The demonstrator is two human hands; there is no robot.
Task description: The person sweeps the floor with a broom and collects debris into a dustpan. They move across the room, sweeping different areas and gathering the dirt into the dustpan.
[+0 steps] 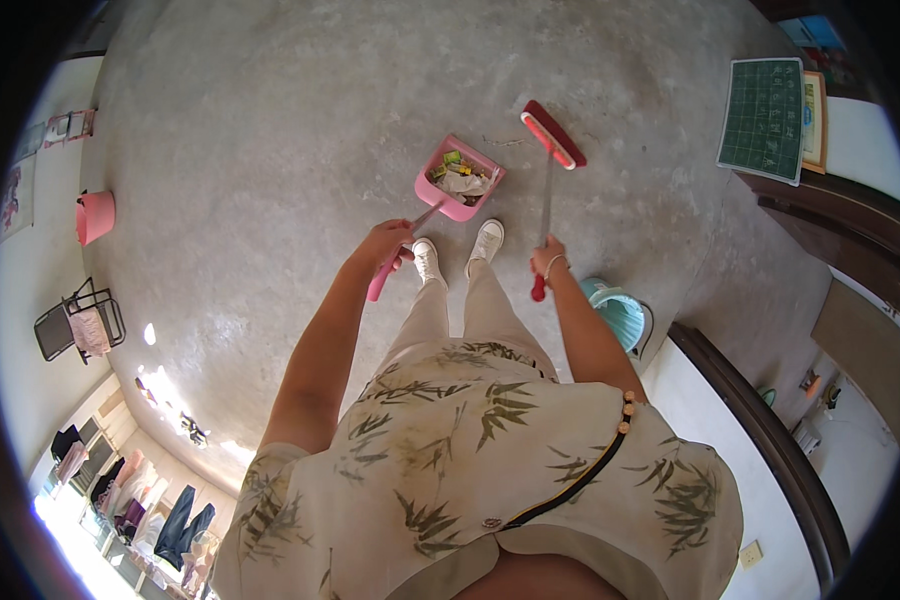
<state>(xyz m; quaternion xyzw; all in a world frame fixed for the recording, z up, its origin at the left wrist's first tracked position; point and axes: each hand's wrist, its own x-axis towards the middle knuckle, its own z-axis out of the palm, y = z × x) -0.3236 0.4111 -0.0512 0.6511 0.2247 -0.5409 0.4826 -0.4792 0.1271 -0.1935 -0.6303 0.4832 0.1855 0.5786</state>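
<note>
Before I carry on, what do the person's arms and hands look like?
The left hand and right hand are ungloved; the right has a thin, pale bracelet at its wrist. The short, cream sleeves carry a greenish leaf print.

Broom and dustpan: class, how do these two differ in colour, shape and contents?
The broom has a dark red head, while the dustpan is pink. The broom's head is a narrow bar; the dustpan is a wide, open scoop. The dustpan contains rubbish, whereas the broom contains nothing. Both are long-handled and hand-held.
</note>
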